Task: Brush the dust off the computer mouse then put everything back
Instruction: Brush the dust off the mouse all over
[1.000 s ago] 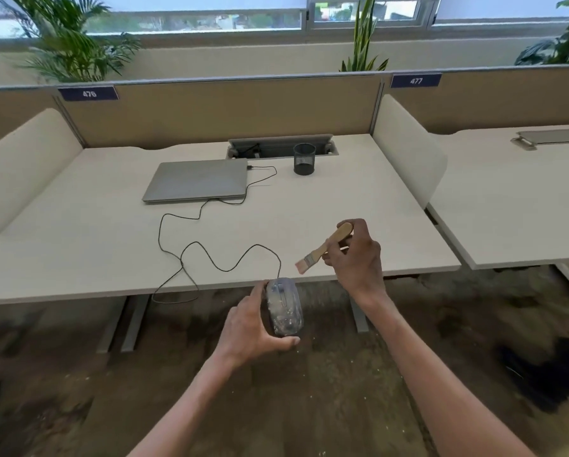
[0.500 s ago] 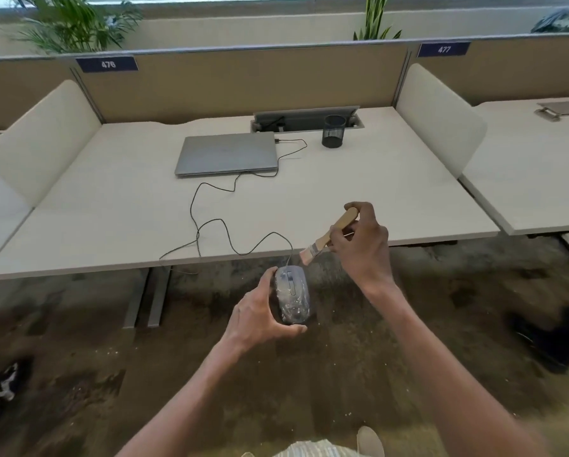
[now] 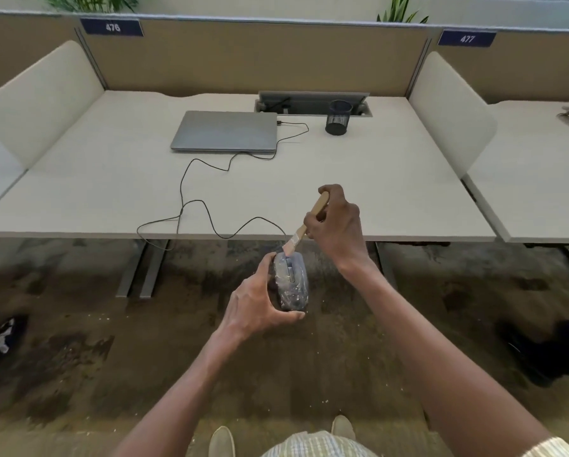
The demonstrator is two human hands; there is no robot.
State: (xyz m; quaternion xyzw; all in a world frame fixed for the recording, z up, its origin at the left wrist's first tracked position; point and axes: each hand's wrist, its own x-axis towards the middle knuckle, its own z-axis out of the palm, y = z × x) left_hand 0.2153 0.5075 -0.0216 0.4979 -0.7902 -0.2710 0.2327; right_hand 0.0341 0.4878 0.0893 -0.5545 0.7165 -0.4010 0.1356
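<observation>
Pale checked shirt (image 3: 313,445), seemingly beige shoes (image 3: 222,441)

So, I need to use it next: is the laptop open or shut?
Shut. The laptop lies flat on the desk with its lid down, no screen or keys showing, and a cable at its right side.

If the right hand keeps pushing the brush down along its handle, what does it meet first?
Most likely the front end of the mouse, held by the left hand; the brush bristles in the right hand look nearly touching it.
</observation>
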